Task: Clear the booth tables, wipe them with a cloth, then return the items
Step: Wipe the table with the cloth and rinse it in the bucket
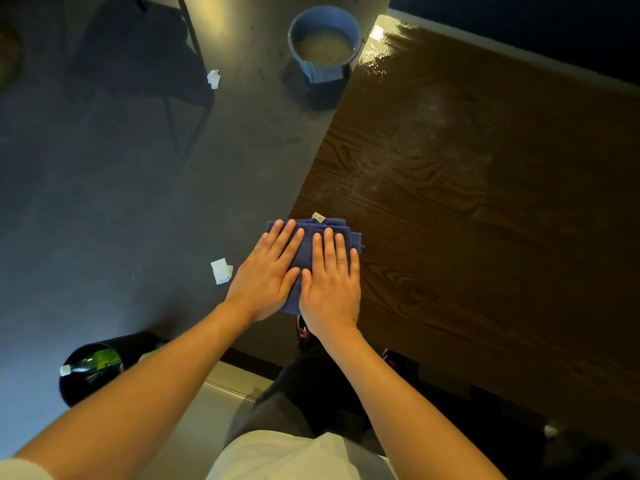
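Pressing flat on a folded blue cloth [320, 237] at the near corner of the wooden worktop [485, 202], about 6 o'clock on it. Left hand [268, 271] and right hand [330, 282] side by side, fingers straight, palms down, no grip closed round anything. Likely soft, limp, damp; apt to bunch or slide unless held flat; best taken by a folded edge. Bucket [323, 43] of murky water at 12 o'clock. Paper scraps [221, 270] at 9 o'clock on the floor. Bin [91, 367] at 7 o'clock.
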